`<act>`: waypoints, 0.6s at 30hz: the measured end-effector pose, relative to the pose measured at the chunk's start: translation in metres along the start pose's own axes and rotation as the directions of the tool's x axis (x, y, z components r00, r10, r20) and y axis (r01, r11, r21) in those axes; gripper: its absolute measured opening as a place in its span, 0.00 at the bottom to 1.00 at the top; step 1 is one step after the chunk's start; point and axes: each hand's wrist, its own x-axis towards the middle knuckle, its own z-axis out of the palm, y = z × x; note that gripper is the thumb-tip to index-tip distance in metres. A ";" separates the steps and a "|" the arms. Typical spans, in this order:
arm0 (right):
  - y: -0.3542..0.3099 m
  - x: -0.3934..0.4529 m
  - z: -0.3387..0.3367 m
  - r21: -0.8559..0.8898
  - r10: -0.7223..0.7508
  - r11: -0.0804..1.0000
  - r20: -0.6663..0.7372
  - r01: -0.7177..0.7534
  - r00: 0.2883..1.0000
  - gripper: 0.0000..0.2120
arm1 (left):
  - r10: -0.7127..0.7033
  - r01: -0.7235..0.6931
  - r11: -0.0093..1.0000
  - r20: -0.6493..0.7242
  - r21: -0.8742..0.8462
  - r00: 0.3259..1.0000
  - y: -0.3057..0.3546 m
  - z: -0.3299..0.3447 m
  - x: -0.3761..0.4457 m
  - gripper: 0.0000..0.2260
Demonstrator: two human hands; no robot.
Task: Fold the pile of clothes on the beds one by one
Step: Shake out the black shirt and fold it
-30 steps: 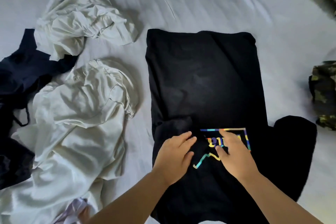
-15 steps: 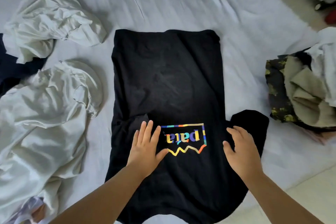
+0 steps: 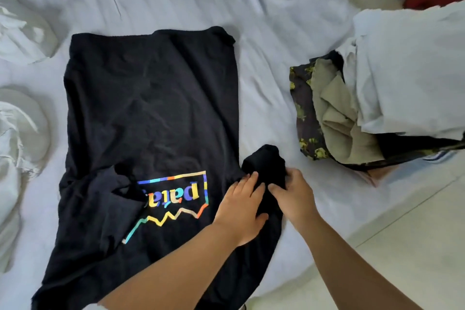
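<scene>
A black T-shirt point(image 3: 151, 113) with a colourful printed logo point(image 3: 176, 196) lies spread flat on the white bed point(image 3: 264, 33). Its left sleeve is folded in over the body. The right sleeve point(image 3: 264, 161) sticks out to the right, bunched up. My left hand point(image 3: 241, 209) rests with fingers straight on the shirt at the base of that sleeve. My right hand point(image 3: 292, 194) has its fingers curled into the sleeve's cloth and grips it.
Crumpled white garments point(image 3: 20, 118) lie at the left edge. To the right sits a pile with a camouflage piece point(image 3: 302, 111), a beige garment point(image 3: 337, 113) and white cloth point(image 3: 407, 70). The bed's near right edge meets a tiled floor point(image 3: 415, 234).
The view has swung right. My left hand moved from beside the logo over to the right sleeve. My right hand went from hovering open to gripping that sleeve.
</scene>
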 end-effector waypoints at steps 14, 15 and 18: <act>0.019 -0.047 -0.056 0.452 -0.173 0.887 0.140 0.093 0.975 0.19 | -0.143 0.267 0.853 0.291 -0.449 0.946 0.024 -0.069 0.061 0.28; 0.022 -0.051 -0.061 0.441 -0.187 0.893 0.179 0.091 0.966 0.20 | -0.119 0.263 0.851 0.322 -0.454 0.939 0.028 -0.072 0.061 0.26; 0.026 -0.059 -0.068 0.256 -0.178 0.959 0.197 0.125 0.964 0.14 | -0.018 0.230 0.855 0.418 -0.465 0.908 0.040 -0.083 0.058 0.19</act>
